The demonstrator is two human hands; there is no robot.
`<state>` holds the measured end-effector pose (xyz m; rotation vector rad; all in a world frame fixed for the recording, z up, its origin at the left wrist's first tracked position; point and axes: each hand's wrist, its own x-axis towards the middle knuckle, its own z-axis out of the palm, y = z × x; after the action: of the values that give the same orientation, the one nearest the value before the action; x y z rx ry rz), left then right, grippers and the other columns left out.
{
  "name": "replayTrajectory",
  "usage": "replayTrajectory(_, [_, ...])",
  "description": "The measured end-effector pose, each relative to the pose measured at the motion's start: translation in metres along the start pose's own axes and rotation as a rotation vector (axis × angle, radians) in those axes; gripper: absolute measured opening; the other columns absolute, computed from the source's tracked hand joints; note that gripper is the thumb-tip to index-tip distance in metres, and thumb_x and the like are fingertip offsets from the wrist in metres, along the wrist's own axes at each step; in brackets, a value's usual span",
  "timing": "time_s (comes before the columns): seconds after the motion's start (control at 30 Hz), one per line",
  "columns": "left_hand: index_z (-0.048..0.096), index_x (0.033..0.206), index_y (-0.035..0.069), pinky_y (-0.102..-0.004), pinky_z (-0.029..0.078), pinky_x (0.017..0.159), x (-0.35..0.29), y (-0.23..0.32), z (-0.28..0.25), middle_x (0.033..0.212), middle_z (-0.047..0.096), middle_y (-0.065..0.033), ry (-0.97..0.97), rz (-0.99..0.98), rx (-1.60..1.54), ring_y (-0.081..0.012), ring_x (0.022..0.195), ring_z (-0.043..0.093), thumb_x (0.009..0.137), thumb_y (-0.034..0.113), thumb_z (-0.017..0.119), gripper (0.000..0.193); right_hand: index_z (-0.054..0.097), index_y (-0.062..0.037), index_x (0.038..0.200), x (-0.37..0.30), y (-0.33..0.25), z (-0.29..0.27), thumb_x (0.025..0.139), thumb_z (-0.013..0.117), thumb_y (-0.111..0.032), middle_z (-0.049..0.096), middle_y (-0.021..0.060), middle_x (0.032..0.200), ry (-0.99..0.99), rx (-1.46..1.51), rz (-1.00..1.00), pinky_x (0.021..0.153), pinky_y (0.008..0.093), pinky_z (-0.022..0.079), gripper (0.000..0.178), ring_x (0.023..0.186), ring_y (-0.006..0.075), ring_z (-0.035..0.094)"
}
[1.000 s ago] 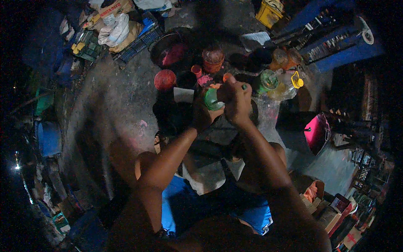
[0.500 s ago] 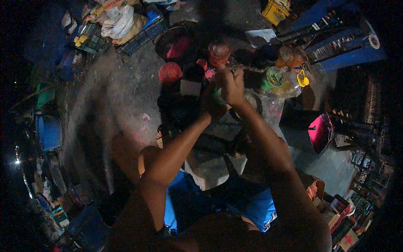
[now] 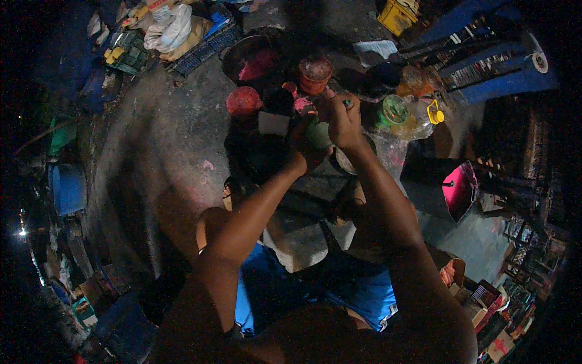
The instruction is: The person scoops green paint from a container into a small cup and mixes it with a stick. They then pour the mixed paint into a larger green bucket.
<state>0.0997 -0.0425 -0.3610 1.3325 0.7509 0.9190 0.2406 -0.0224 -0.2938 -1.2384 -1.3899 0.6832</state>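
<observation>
My left hand (image 3: 305, 147) is closed round a rounded green object (image 3: 319, 133), whose kind the dim light hides. Close against it on the right, my right hand (image 3: 344, 128) has its fingers curled in; a small green spot shows at its knuckles, and what it grips cannot be made out. Just beyond the hands stand a reddish-orange tub (image 3: 315, 76) and a small red cup (image 3: 290, 90), with a pink patch (image 3: 302, 105) near my fingers. A round red container (image 3: 244, 102) lies to their left. A tub with green contents (image 3: 394, 110) stands on the right.
A dark basin (image 3: 225, 54) with something pink inside stands at the far left of the tubs. Beside the green tub is a clear container with a yellow handle (image 3: 435, 113). Crates and a white plastic bag (image 3: 168, 30) lie farther left. A pink-lined dark container (image 3: 459, 189) sits right.
My right hand has shifted slightly right, and more of the green object in my left hand shows. The whole view has moved a little; the tubs stay in place.
</observation>
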Motion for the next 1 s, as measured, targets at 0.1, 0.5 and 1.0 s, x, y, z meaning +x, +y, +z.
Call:
replayTrajectory(0.1, [0.052,0.133,0.013,-0.0336,0.053,0.092,0.003,-0.003,0.005,0.125,0.057,-0.0023,0.055,0.062,0.25,-0.0158,0.112,0.057,0.085,0.008,0.072,0.052,0.054,-0.0023,0.084,-0.002,0.001,-0.004,0.105,0.049,-0.021,0.058,0.0051,0.076,0.052,0.02,-0.042,0.055,0.03,0.043,0.029,0.062,0.0112,0.05])
replayTrajectory(0.5, [0.052,0.133,0.015,-0.0349,0.048,0.102,0.0,0.002,0.013,0.131,0.053,-0.0005,0.126,0.243,-0.171,-0.0157,0.121,0.052,0.072,0.012,0.08,0.068,0.057,-0.0018,0.081,0.006,-0.039,-0.018,0.105,0.048,-0.031,0.054,0.0085,0.069,-0.085,-0.108,0.158,0.066,0.0359,0.045,0.039,0.068,0.0194,0.053])
replayTrajectory(1.0, [0.043,0.14,0.01,-0.0386,0.043,0.109,-0.004,-0.021,0.004,0.136,0.054,-0.008,0.074,0.061,0.163,-0.0229,0.126,0.053,0.065,0.033,0.091,0.092,0.041,-0.0105,0.056,0.002,-0.038,-0.018,0.105,0.045,-0.038,0.036,-0.0028,0.056,0.111,0.184,0.261,0.05,0.0314,0.023,0.056,0.052,0.0098,0.028])
